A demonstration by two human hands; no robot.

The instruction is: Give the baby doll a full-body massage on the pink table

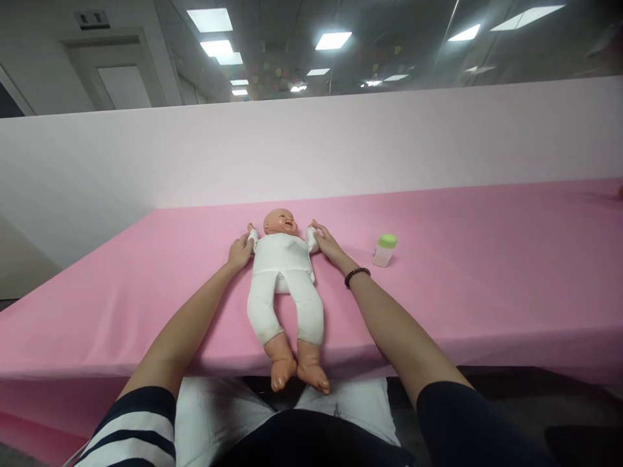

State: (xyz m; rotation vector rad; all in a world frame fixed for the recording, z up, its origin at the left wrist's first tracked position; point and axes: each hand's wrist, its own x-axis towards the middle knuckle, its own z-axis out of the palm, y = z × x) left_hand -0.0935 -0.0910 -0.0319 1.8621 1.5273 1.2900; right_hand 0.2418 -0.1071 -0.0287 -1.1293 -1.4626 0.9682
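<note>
A baby doll (283,256) with a white cloth body lies on its back on the pink-covered table (467,259), its head away from me and its feet over the near edge. My left hand (240,251) is closed round the doll's arm on the left side. On the right side, my right hand (329,244) holds the doll's other arm near its small hand, thumb and fingers around it. Both doll arms are bent upward beside its head.
A small clear bottle with a green lid (385,250) stands to the right of my right hand. Behind the table runs a white partition (311,149), with glass above it.
</note>
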